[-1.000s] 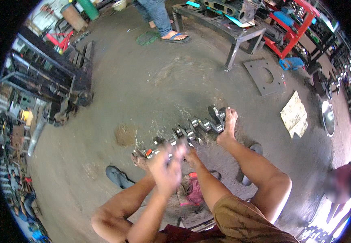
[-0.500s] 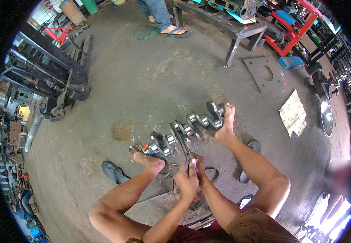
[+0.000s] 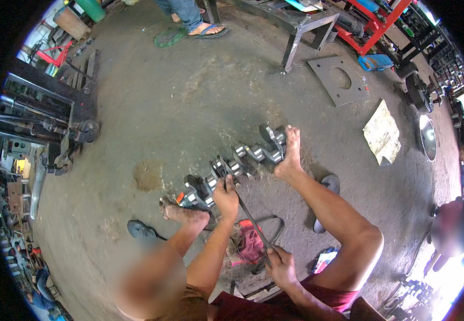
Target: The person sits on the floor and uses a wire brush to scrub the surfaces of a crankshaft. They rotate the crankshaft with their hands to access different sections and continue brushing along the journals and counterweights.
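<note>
Head view: the crankshaft [image 3: 257,154] lies on the floor [image 3: 189,107], 12 o'clock from my left hand [image 3: 225,198], curled round a dark strip [image 3: 252,218]; my right hand [image 3: 281,266], at 5 o'clock from it, grips the lower end. I'd keep tension even and the strip untwisted.

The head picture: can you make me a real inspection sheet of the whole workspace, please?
Surface: grey-brown floor, stained.
Job's things: crankshaft, lying between the person's bare feet; long dark strip on its near side.
Clutter: pink cloth, two dark flip-flops, stained sheet, metal plate with a hole.
Hands: left hand at the crankshaft, grip unclear; right hand closed on the strip's lower end.
Cables: nothing seen for sure.
Surroundings: metal bench, red rack, another person's foot.
</note>
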Demonstrator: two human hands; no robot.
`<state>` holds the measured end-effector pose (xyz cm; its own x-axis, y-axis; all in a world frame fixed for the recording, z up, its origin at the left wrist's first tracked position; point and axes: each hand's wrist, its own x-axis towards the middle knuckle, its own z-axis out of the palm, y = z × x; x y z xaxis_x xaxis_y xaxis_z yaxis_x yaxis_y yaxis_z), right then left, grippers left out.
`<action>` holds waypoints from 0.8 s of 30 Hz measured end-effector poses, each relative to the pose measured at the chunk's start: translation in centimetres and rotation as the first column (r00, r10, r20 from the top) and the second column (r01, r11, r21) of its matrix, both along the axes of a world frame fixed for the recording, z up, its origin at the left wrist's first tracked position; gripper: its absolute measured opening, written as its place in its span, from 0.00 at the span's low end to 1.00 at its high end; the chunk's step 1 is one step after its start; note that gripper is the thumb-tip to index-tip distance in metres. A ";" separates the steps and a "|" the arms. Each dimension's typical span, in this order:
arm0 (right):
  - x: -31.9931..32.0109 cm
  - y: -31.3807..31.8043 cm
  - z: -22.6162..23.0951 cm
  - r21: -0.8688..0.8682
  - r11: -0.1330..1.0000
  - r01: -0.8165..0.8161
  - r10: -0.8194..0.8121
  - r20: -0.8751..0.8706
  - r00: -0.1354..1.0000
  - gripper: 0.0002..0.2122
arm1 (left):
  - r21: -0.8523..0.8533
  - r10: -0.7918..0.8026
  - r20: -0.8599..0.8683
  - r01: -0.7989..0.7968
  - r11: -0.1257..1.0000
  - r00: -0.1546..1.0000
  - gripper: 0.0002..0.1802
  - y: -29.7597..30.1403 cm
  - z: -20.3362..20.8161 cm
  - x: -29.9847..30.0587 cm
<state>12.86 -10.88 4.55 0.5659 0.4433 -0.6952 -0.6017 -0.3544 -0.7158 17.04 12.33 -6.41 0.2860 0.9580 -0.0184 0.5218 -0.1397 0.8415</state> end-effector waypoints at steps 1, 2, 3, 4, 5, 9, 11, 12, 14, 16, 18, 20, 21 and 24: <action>-0.3 -1.2 0.9 -0.010 1.000 -0.010 0.010 -0.020 1.000 0.10 | 0.048 -0.027 0.043 0.024 0.999 0.999 0.19 1.6 -0.5 0.4; -0.5 -2.6 1.8 -0.012 1.000 -0.023 0.022 -0.074 0.997 0.10 | -0.107 -0.007 0.036 0.011 0.994 0.999 0.19 3.9 -0.6 0.9; -0.6 -3.2 2.3 -0.010 0.999 -0.034 0.032 -0.125 0.992 0.10 | -0.313 0.003 -0.007 -0.005 0.950 1.000 0.20 6.2 -0.1 1.6; -0.6 -3.1 2.4 -0.094 0.994 -0.046 0.027 -0.196 0.980 0.10 | -0.255 -0.025 0.132 0.059 0.965 0.991 0.20 8.8 1.2 1.8; -0.3 -2.5 2.0 0.004 0.992 -0.127 0.126 -0.092 0.988 0.10 | -0.324 -0.011 0.158 0.062 0.944 0.987 0.21 10.7 3.1 1.8; 1.5 8.0 -5.5 0.112 0.983 -0.145 0.153 -0.065 0.986 0.14 | -0.095 -0.095 0.581 0.183 0.978 0.808 0.14 8.7 13.3 1.3; 3.4 14.1 -10.7 0.026 0.998 -0.056 0.060 -0.228 0.972 0.16 | -0.232 -0.013 0.595 0.188 0.954 0.803 0.13 1.7 17.7 -1.8; 3.4 15.6 -12.3 0.100 0.994 0.036 -0.009 -0.252 0.968 0.14 | -0.164 -0.084 0.497 0.189 0.968 0.864 0.13 -1.3 18.9 -2.6; 4.4 17.4 -14.3 0.292 0.935 0.201 -0.119 -0.274 0.954 0.12 | -0.267 -0.077 0.336 0.173 0.948 0.939 0.13 -5.9 19.9 -4.3; 4.9 16.5 -14.0 0.379 0.905 0.193 -0.115 -0.219 0.969 0.12 | -0.421 -0.043 0.193 0.122 0.899 0.980 0.14 -8.2 19.2 -4.8; 5.1 14.4 -12.4 0.360 0.932 0.038 -0.023 -0.046 0.999 0.11 | -0.396 -0.113 0.046 0.122 0.910 0.993 0.14 -8.2 17.6 -4.3; 4.6 12.6 -10.5 0.331 0.943 -0.043 0.018 0.079 0.997 0.11 | -0.343 -0.089 0.060 0.104 0.934 0.994 0.14 -7.5 15.9 -3.6; 4.1 12.0 -9.8 0.311 0.950 -0.030 0.005 0.082 0.997 0.11 | -0.364 -0.083 0.011 0.082 0.928 0.996 0.14 -7.2 15.0 -3.3; 2.7 10.5 -8.3 0.243 0.969 0.046 -0.065 0.070 0.995 0.10 | -0.323 -0.091 0.007 0.088 0.942 0.996 0.14 -6.2 12.5 -2.8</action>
